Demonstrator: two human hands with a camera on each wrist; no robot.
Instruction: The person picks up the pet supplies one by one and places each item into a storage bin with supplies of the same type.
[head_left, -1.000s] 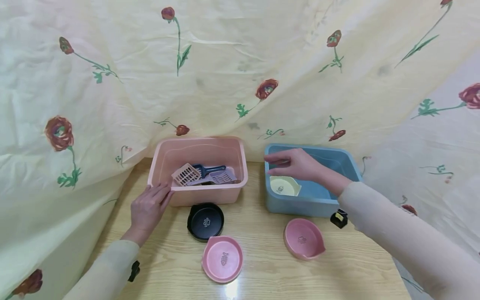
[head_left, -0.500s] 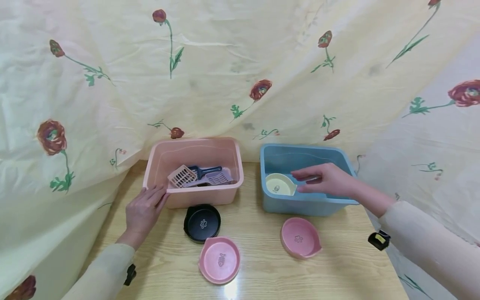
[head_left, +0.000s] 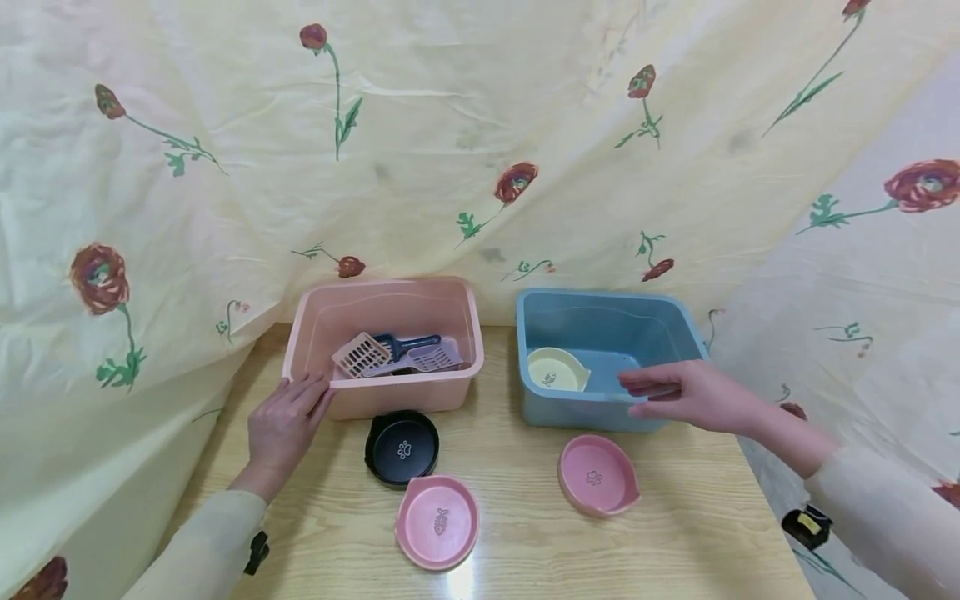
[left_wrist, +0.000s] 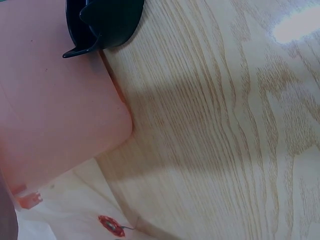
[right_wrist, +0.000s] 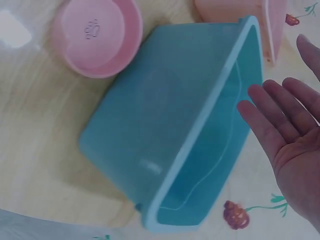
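The person's left hand (head_left: 281,429) is at the near left corner of the pink bin (head_left: 405,400), on the left part of the desk (head_left: 517,542). Its fingers bend over the rim with the thumb close below, so this grip appears to hold the rim. The right hand (head_left: 693,398) is above the near right part of the blue bin (head_left: 577,411); its grip is wide, with straight fingers and nothing in it. Whether it touches the rim, one cannot tell.

Inside the blue bin, the cream bowl (head_left: 555,373) lies in the near left part. It looks light, hard and smooth, perhaps a little slippery, and best pinched by its side wall or its small pointed lip. Both bins are probably light plastic, stiff but slightly flexible in the walls; the folded rim seems the surest place to take.

Each bin stands upright, mouth upward, its long axis running left to right. The cream bowl is round, without a long axis, and faces upward; its lip points to the right.
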